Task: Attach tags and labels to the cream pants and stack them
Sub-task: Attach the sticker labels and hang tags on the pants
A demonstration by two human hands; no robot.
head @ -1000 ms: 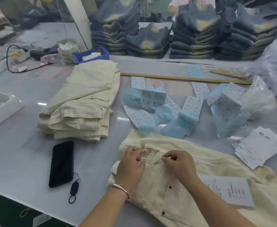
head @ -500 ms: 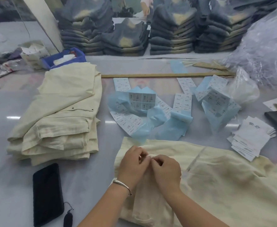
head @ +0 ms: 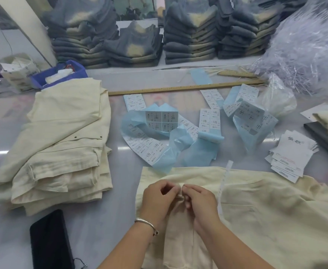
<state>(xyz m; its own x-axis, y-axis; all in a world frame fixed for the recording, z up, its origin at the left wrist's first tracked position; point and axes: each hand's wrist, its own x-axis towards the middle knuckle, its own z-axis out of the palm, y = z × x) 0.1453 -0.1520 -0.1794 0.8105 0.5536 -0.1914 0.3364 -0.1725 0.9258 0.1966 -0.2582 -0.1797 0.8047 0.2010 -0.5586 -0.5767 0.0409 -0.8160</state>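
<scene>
A pair of cream pants (head: 266, 216) lies spread on the table in front of me. My left hand (head: 159, 199) and my right hand (head: 200, 200) meet at its upper edge, and both pinch a small fold of the cream cloth between fingertips. A thin clear strip (head: 225, 177) lies on the pants just right of my hands. A stack of folded cream pants (head: 58, 144) sits to the left. Sticker label sheets on blue backing (head: 163, 133) lie behind the pants. White hang tags (head: 289, 154) are piled at the right.
A black phone (head: 48, 241) lies near the front left edge. A long wooden ruler (head: 178, 88) crosses the table behind the labels. A blue bin (head: 60, 74) and a paper box stand back left. Grey folded garments (head: 188, 35) are stacked at the back, clear plastic bags (head: 304, 45) at right.
My hands have come together from slightly apart and now pinch one fold of the pants. The printed tag seen on the pants near my right arm is out of view.
</scene>
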